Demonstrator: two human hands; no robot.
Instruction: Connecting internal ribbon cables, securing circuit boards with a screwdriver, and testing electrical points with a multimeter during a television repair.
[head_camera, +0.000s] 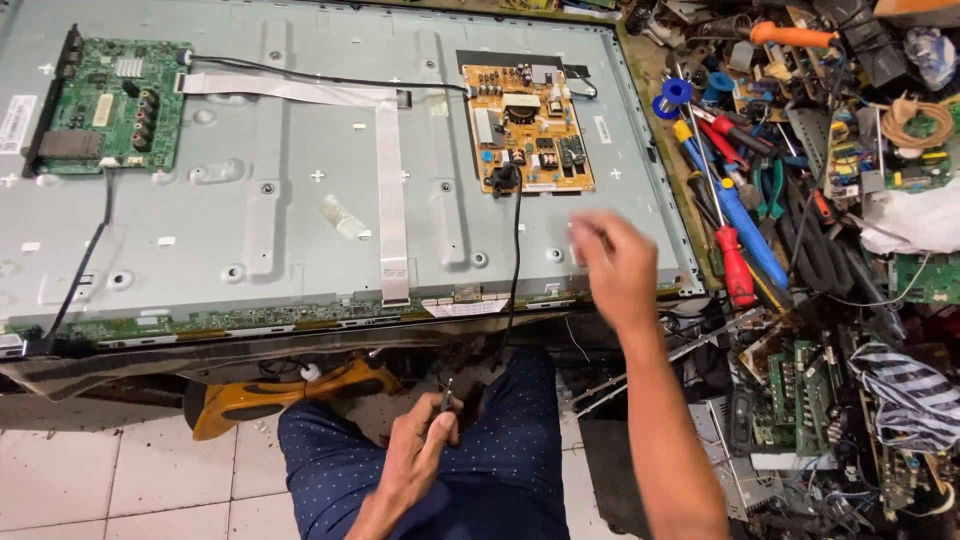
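Head camera looks down on a person seated at a large grey metal back panel of a flat screen (300, 200) lying flat on the bench. Their right arm stretches forward and up across the frame, the right hand (612, 265) hovering blurred over the panel's lower right corner, fingers loosely curled; whether it holds anything cannot be told. Down by the lap, over dark blue dotted trousers (500, 470), the left hand (420, 455) is closed around a thin dark screwdriver-like tool (446, 398), whose long axis stands nearly upright, tip pointing up toward the panel's edge. Beyond the right hand sits an orange power circuit board (527, 125); a green circuit board (110, 105) occupies the far left.
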